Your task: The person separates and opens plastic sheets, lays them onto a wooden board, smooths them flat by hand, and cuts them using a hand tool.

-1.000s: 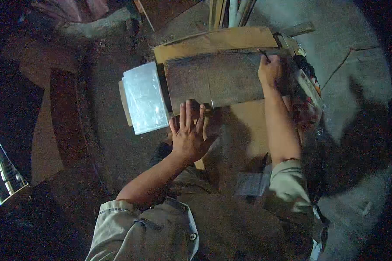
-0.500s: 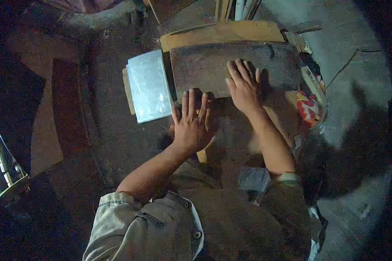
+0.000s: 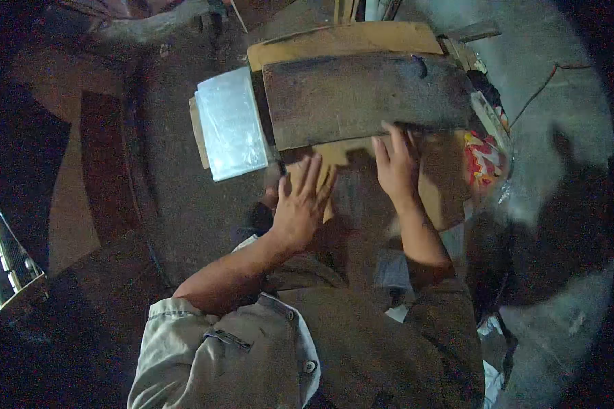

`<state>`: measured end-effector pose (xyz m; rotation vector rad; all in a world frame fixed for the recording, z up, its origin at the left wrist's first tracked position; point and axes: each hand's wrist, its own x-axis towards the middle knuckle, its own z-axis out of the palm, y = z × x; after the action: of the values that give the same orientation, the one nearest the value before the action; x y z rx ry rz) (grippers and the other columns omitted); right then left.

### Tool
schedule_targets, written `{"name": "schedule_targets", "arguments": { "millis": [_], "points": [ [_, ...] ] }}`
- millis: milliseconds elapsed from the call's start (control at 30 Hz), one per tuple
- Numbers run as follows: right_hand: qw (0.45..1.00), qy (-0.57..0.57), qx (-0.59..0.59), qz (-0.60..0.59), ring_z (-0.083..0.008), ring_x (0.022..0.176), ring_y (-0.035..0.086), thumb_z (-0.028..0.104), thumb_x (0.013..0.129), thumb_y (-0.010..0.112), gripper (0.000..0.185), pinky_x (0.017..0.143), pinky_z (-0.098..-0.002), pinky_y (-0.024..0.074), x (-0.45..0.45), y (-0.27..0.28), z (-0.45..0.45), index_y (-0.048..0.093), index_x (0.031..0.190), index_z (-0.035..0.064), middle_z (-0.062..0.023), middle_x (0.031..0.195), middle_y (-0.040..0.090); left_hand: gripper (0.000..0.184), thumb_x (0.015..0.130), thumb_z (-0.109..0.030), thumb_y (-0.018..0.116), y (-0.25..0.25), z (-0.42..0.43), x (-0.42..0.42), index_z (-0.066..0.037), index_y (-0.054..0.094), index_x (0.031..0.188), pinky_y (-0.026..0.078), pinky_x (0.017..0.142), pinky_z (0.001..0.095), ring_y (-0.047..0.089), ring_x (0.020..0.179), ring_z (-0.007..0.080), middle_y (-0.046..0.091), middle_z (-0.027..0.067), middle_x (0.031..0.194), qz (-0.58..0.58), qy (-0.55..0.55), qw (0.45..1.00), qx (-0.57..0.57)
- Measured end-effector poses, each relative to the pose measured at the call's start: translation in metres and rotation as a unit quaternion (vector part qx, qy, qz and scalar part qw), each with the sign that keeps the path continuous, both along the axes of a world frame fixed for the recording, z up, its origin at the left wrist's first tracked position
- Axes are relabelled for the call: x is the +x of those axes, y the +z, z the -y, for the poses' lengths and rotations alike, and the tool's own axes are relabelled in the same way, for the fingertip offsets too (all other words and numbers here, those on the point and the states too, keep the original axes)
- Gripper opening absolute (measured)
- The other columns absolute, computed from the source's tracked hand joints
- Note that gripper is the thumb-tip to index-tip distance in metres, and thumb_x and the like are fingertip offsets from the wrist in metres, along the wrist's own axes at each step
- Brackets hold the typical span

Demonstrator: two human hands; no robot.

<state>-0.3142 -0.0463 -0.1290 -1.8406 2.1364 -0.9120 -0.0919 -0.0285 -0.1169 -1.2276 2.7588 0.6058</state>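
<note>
A dark, worn rectangular board [image 3: 361,99] lies across the work surface, partly over a tan board [image 3: 348,39] whose far strip shows behind it. My left hand [image 3: 301,208] is just below the dark board's near edge, fingers stretched and apart, over tan material; I cannot tell if it touches. My right hand [image 3: 399,167] is raised by the board's near edge at the right, fingers apart and slightly bent. Nothing shows in either hand. Left of the board is a stack of shiny, clear plastic sheets or bags [image 3: 232,126].
A red, yellow and white packet [image 3: 483,158] sits at the right, beside a pale strip [image 3: 488,112]. A small clear plastic piece [image 3: 392,269] is near my body. Upright sticks [image 3: 346,10] stand at the back. A thin cord or stick [image 3: 542,92] crosses the floor.
Both hands have drawn back toward my body, off the dark board's face. My right hand has lifted and its fingers have bent. The view has shifted slightly.
</note>
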Motion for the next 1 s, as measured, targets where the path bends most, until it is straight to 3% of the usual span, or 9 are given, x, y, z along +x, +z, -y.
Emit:
{"name": "schedule_targets", "arguments": {
  "millis": [33,167,300,633,700,767,833,933,1000],
  "points": [
    [0.998,-0.026,0.038,0.042,-0.0362,0.103,0.055,0.022,0.087,0.06,0.035,0.087,-0.0404,0.0443,0.0,-0.013,-0.02,0.053,0.116,0.0034,-0.0191,0.114,0.056,0.064,0.089,-0.027,0.051,-0.005,-0.011,0.006,-0.014,0.023,0.145,0.02,0.104,0.0586,0.013,0.14,0.0332,0.011,0.0156,0.152,-0.019,-0.012,1.0,-0.006],
    [0.972,-0.063,0.139,0.178,-0.0338,0.089,0.06,0.03,0.083,0.066,0.041,0.077,-0.0403,0.0473,0.006,-0.037,-0.079,0.055,0.105,-0.002,-0.0193,0.098,0.061,0.05,0.086,-0.03,0.054,-0.015,-0.039,0.026,-0.011,0.046,0.132,0.023,0.103,0.055,0.018,0.137,0.031,0.014,0.0151,0.151,-0.003,-0.089,0.995,0.038],
    [0.967,-0.112,0.178,0.144,-0.032,0.086,0.061,0.035,0.075,0.074,0.048,0.073,-0.039,0.0472,0.032,-0.022,-0.095,0.056,0.098,-0.0039,-0.0203,0.095,0.062,0.053,0.084,-0.037,0.056,-0.019,-0.044,0.029,-0.011,0.048,0.129,0.023,0.103,0.0558,0.017,0.138,0.0314,0.015,0.0151,0.151,0.008,-0.06,0.997,0.048],
    [0.969,-0.094,0.169,0.153,-0.0308,0.073,0.06,0.017,0.076,0.073,0.024,0.068,-0.0391,0.0457,0.033,-0.043,-0.09,0.06,0.084,-0.0023,-0.0174,0.078,0.063,0.058,0.086,-0.038,0.053,-0.021,-0.041,0.016,-0.015,0.04,0.137,0.022,0.104,0.0594,0.014,0.139,0.0328,0.014,0.0157,0.15,0.058,-0.07,0.992,0.086],
    [0.967,-0.09,0.169,0.166,-0.0304,0.072,0.06,0.017,0.078,0.071,0.023,0.068,-0.0389,0.0458,0.028,-0.051,-0.092,0.061,0.085,-0.0028,-0.0176,0.078,0.064,0.06,0.077,-0.048,0.061,-0.025,-0.042,0.016,-0.025,0.048,0.131,0.024,0.102,0.0607,0.022,0.135,0.0354,0.018,0.0151,0.15,-0.012,-0.052,0.998,0.042],
    [0.965,-0.086,0.169,0.18,-0.0299,0.07,0.06,0.016,0.08,0.069,0.022,0.067,-0.0386,0.0458,0.023,-0.056,-0.096,0.062,0.085,-0.0032,-0.0178,0.077,0.064,0.061,0.077,-0.047,0.061,-0.028,-0.043,0.015,-0.026,0.045,0.133,0.024,0.102,0.0615,0.021,0.135,0.0351,0.016,0.0144,0.15,0.009,-0.053,0.998,0.045],
    [0.964,-0.044,0.156,0.212,-0.02,0.064,0.057,0.019,0.084,0.063,0.024,0.06,-0.0354,0.044,0.02,-0.057,-0.098,0.062,0.088,-0.0048,-0.0157,0.073,0.063,0.064,0.077,-0.046,0.061,-0.03,-0.042,0.014,-0.028,0.042,0.135,0.024,0.101,0.0623,0.021,0.135,0.0349,0.014,0.0138,0.151,0.03,-0.055,0.997,0.049],
    [0.961,-0.038,0.178,0.207,-0.0156,0.06,0.054,0.017,0.086,0.061,0.022,0.058,-0.0325,0.0429,0.02,-0.049,-0.099,0.062,0.088,-0.0048,-0.0121,0.066,0.06,0.067,0.078,-0.044,0.061,-0.023,-0.039,0.01,-0.029,0.038,0.139,0.024,0.1,0.0647,0.018,0.136,0.0342,0.011,0.0128,0.151,0.018,-0.058,0.997,0.046],
    [0.957,-0.039,0.21,0.195,-0.0133,0.059,0.052,0.017,0.086,0.061,0.021,0.058,-0.0305,0.0423,0.017,-0.042,-0.1,0.062,0.088,-0.0044,-0.0096,0.064,0.058,0.068,0.082,-0.033,0.058,-0.012,-0.035,0.008,-0.022,0.029,0.143,0.023,0.102,0.0615,0.013,0.139,0.0329,0.01,0.013,0.151,0.041,-0.061,0.992,0.104]
  ]
}}
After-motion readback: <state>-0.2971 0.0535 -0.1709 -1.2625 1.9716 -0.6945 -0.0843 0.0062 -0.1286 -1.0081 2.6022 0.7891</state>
